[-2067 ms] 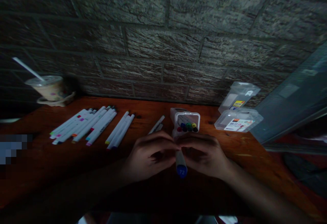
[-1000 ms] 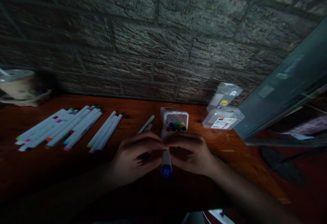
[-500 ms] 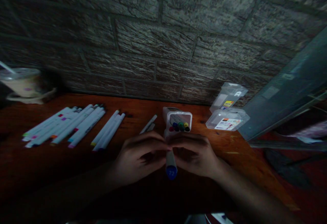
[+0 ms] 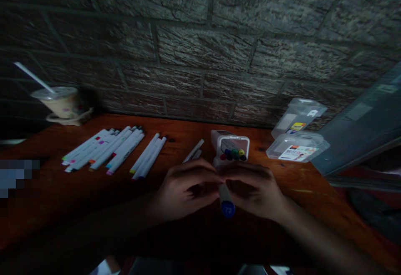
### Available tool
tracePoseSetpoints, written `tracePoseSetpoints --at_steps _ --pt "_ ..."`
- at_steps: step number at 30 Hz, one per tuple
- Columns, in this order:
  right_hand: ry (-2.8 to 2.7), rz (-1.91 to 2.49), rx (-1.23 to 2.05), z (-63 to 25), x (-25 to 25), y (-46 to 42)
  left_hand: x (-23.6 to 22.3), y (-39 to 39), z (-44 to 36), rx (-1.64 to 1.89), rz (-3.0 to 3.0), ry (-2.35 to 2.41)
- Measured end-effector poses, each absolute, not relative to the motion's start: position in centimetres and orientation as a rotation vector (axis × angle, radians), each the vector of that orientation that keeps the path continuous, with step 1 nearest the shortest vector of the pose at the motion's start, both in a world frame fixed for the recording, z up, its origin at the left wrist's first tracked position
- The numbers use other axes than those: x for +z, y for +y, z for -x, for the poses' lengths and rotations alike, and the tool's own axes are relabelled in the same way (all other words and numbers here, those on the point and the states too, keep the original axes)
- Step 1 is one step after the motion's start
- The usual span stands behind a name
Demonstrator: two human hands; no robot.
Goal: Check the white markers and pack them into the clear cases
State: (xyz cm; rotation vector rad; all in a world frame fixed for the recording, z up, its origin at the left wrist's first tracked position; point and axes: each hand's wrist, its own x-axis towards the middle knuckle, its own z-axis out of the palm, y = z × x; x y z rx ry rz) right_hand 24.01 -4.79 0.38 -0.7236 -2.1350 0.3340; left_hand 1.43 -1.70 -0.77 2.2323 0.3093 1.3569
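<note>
Both my left hand [image 4: 191, 189] and my right hand [image 4: 255, 187] are closed by their fingertips around a white marker [image 4: 226, 204]. Its blue end, printed 72, points toward me; the far part is hidden by my fingers. Just beyond my hands lies a clear plastic case [image 4: 249, 143] with several markers inside, their coloured ends facing me. Two or so white markers [image 4: 194, 150] lie behind my left hand, partly covered by it.
On the wooden table [image 4: 175, 128], a group of white markers [image 4: 150, 156] lies beside a larger pile [image 4: 105, 147]. A drink cup [image 4: 62, 101] with a straw stands far left. Clear lids [image 4: 299, 145] sit at the right near the metal frame [image 4: 354, 120]. A brick wall [image 4: 194, 49] rises behind.
The whole view has shifted, so the table, objects and hands appear further right. My hands keep the same hold on the marker. A pixelated patch has appeared at the left edge.
</note>
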Motion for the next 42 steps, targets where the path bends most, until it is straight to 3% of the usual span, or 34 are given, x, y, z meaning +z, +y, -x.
tracePoseSetpoints --at_steps 42 --pt "-2.139 0.708 0.305 -24.04 0.35 -5.03 -0.68 -1.84 -1.55 1.371 -2.250 0.287"
